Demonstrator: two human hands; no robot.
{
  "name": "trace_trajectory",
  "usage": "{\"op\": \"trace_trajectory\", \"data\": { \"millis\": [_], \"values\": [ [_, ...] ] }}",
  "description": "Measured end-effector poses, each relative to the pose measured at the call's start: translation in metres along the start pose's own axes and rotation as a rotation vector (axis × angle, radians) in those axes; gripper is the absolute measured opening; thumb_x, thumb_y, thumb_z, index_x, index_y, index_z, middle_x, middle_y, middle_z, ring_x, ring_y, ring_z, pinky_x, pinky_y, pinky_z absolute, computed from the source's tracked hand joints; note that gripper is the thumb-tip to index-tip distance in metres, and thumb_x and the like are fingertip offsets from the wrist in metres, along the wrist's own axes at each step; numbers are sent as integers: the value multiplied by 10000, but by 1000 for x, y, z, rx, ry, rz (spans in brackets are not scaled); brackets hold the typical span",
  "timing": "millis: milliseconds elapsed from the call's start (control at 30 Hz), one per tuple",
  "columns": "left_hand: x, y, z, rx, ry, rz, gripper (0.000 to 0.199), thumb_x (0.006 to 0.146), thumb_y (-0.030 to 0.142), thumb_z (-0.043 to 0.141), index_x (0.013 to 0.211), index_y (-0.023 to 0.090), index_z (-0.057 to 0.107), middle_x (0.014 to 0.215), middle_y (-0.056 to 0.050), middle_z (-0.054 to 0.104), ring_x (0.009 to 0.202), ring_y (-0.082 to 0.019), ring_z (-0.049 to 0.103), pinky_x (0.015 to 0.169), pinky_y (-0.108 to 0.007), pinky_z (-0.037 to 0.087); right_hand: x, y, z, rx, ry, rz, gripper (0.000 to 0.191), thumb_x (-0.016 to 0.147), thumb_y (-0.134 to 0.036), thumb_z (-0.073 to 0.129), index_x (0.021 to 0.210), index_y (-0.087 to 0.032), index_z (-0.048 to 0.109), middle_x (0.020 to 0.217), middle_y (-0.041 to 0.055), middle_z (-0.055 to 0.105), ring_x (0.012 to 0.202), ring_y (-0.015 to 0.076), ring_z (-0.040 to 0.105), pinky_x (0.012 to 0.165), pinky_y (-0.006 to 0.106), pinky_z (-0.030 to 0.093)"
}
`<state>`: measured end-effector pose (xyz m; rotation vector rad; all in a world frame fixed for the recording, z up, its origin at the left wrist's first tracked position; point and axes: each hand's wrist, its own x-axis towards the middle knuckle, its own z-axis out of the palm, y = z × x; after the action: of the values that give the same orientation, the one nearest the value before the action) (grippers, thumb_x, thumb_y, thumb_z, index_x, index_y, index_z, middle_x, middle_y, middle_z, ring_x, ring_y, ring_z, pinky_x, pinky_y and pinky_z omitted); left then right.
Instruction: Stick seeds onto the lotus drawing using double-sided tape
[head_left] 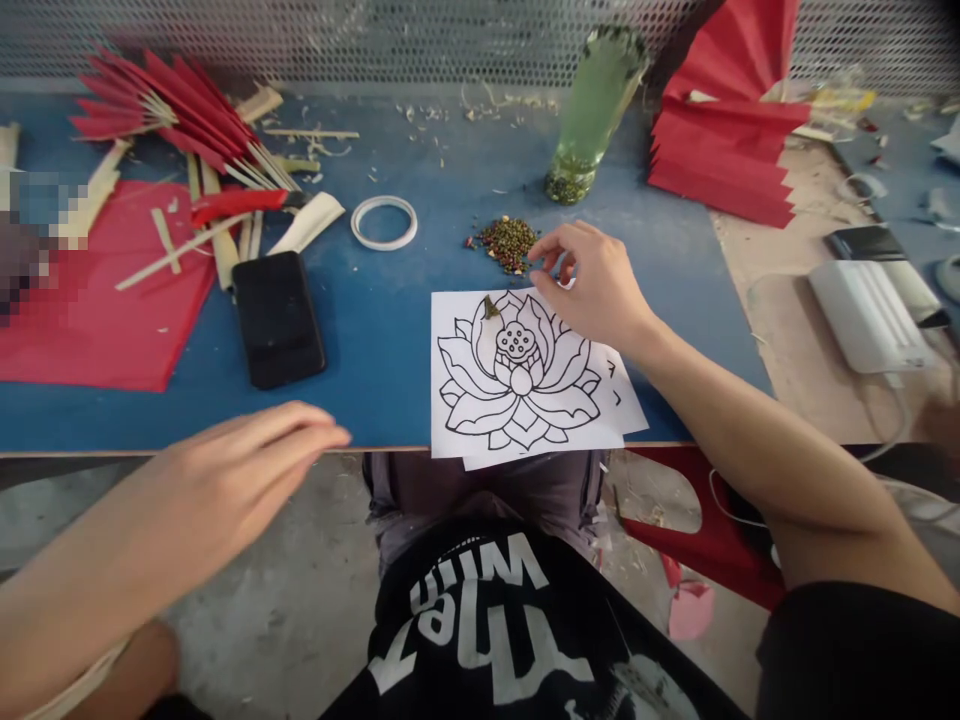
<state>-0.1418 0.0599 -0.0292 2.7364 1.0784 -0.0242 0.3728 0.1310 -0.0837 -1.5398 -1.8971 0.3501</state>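
Note:
My right hand is at the right edge of a small pile of green beans with a few reddish ones mixed in. Its fingers are curved, with a gap between thumb and forefinger; nothing shows between them. Below it lies a white sheet with a black lotus outline, on top of another sheet. A little dark green patch sits on an upper-left petal. My left hand hovers at the table's front edge, fingers stretched out and holding nothing. A phone lies beyond it.
A clear bottle with beans at its bottom leans behind the pile. A roll of tape, a red-handled knife and wood strips lie to the left. Red folded paper is at back right, a white power bank at far right.

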Motion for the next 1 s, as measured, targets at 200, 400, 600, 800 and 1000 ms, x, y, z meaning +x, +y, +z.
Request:
{"op": "trace_trajectory", "data": {
  "millis": [200,400,600,800,1000],
  "values": [
    [194,15,-24,160,238,18,295,1220,293,641,1368,205,881,1347,-150,904,1224,-357,880,1137,-494,706,3,-12,-5,-147,-75,67,219,1050,-211,810,1263,-247,845,1335,173,818,1055,349,771,1055,625,683],
    [277,-48,21,163,342,-166,297,1165,176,605,1334,138,846,1449,-268,865,1484,-481,772,1324,-678,595,8,-22,8,-152,-23,-24,228,1119,-196,728,1310,-259,836,1434,183,810,1310,408,795,1128,658,715],
    [276,-21,17,-63,385,83,142,1257,270,645,1302,231,773,1254,-44,901,1259,-285,845,1590,-720,392,4,-32,13,-98,7,-167,502,1157,-227,712,1640,-321,807,1673,178,767,1591,450,721,1352,770,642],
    [267,26,9,-540,460,440,247,1254,478,775,1253,262,895,1269,-62,970,1170,-295,946,1473,-636,621,0,-41,12,37,-37,-223,450,1222,-321,669,1647,-315,818,1574,147,844,1380,373,818,1249,642,721],
    [261,27,8,-642,442,422,340,1254,543,759,1295,257,939,1280,-10,1005,1148,-221,947,1560,-529,536,-1,-35,8,32,39,-105,208,1240,-434,762,1376,-331,882,1452,141,862,1308,387,822,1181,642,729]
  ]
}}
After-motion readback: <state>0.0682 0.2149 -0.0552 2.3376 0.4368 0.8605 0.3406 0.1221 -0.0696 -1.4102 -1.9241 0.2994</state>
